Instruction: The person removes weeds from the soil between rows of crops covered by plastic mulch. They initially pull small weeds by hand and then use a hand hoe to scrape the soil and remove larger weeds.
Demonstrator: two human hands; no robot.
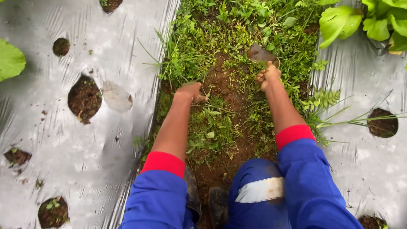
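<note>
Left hand (191,91): fingers closed on weeds (212,106). Right hand (268,76): fingers clamped on trowel (260,54), blade at 12 o'clock.

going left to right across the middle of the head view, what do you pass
plastic sheet with soil hole → left hand on the weeds → right hand gripping a small trowel → fern → second sheet with hole

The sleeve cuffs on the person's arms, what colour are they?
Red, at the ends of blue sleeves: left cuff, right cuff. The head view shows both plainly.
</note>
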